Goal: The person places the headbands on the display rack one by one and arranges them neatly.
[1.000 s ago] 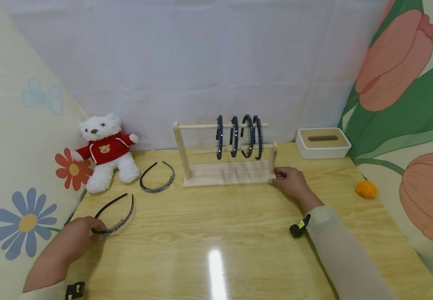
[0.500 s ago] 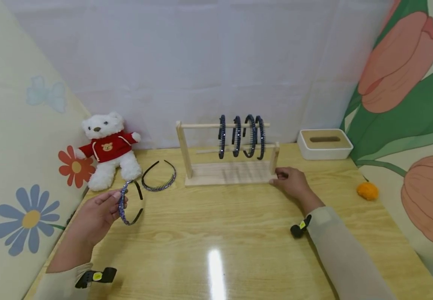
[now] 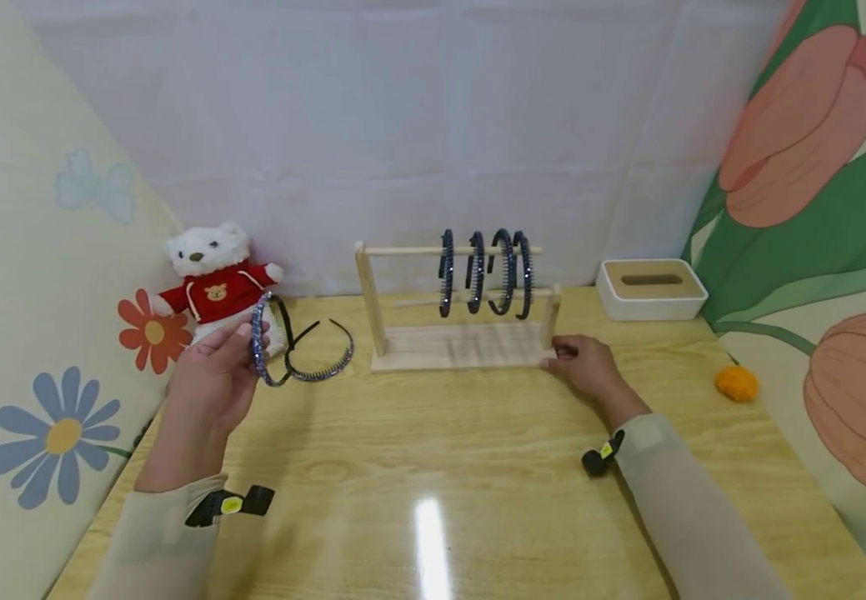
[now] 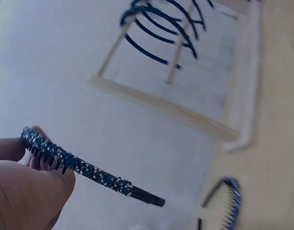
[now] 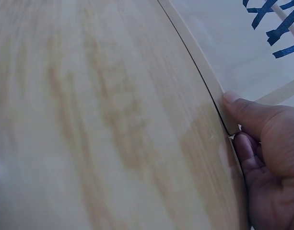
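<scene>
My left hand point(image 3: 215, 375) pinches a glittery blue toothed headband point(image 4: 84, 167) between thumb and fingers, raised above the table in front of the teddy bear. A second headband point(image 3: 320, 373) lies on the table just right of it. At the middle back stands a wooden rack point(image 3: 433, 357) with two bars; several dark glittery headbands point(image 3: 446, 275) hang toward the right of its upper bar. My right hand point(image 3: 586, 367) grips the right front corner of the rack's base, its thumb on top of the board in the right wrist view point(image 5: 276, 143).
A white teddy bear point(image 3: 218, 292) in a red hoodie sits at the back left. To the rack's right stands a white tissue box point(image 3: 650, 304) with a wooden lid. A fuzzy orange ball point(image 3: 736, 382) lies near the table's right edge. A pale cloth backs the table.
My left hand has picked the nearer headband up off the table, turned it, and carried it up and right toward the rack. My right hand has stayed at the rack's corner.
</scene>
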### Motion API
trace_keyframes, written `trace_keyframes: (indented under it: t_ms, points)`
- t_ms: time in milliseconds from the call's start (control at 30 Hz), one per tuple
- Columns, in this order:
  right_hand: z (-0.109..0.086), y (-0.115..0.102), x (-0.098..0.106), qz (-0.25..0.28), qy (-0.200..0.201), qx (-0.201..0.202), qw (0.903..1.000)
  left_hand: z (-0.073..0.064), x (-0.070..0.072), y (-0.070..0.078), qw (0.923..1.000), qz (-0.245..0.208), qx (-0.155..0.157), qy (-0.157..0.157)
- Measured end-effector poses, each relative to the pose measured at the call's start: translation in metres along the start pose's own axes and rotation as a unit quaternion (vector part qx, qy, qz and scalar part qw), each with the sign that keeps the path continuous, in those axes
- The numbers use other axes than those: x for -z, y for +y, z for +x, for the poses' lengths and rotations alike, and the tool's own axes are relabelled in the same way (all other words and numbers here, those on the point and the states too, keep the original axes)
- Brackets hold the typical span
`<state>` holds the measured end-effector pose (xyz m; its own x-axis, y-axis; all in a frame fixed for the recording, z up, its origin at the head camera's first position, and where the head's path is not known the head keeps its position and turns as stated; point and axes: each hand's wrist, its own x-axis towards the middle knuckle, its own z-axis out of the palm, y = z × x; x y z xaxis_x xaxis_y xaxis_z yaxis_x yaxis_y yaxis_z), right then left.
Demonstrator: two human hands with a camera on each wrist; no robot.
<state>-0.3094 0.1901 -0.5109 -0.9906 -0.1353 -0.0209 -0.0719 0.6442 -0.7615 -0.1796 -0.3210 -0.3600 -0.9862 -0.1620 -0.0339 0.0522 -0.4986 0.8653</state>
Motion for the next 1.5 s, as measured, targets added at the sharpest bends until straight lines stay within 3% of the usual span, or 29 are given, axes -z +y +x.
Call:
trace_keyframes:
  t_ms: [167, 267, 433, 633, 900, 1100, 1300, 1500]
  points:
    - [0.0, 0.0, 0.003, -0.003, 0.002, 0.001, 1.0, 0.014, -0.045, 0.022, 0.9951, -0.078, -0.055, 0.027]
    - [0.0, 0.001, 0.002, -0.007, 0.006, 0.006, 0.9999, 0.026, -0.067, 0.031, 0.992, -0.09, -0.086, 0.025]
    - [0.002, 0.003, 0.0, -0.006, 0.011, 0.015, 0.9998, 0.041, -0.093, 0.043, 0.9889, -0.108, -0.1, 0.021]
    - [0.003, 0.004, -0.003, -0.004, 0.009, 0.017, 0.9998, 0.046, -0.118, 0.051, 0.9812, -0.164, -0.1, -0.012]
    - [0.005, 0.002, -0.002, 0.0, 0.017, 0.016, 0.9997, 0.051, -0.151, 0.042, 0.9794, -0.148, -0.12, -0.066]
    - [0.005, 0.0, -0.005, -0.001, 0.019, 0.019, 0.9996, 0.058, -0.161, 0.026, 0.9861, -0.101, -0.114, -0.065]
    - [0.005, -0.001, -0.006, 0.001, 0.018, 0.018, 0.9997, 0.067, -0.155, 0.007, 0.9905, -0.078, -0.096, -0.058]
    - [0.007, 0.0, -0.005, 0.0, 0.016, 0.011, 0.9998, 0.075, -0.148, -0.017, 0.9938, -0.05, -0.094, -0.032]
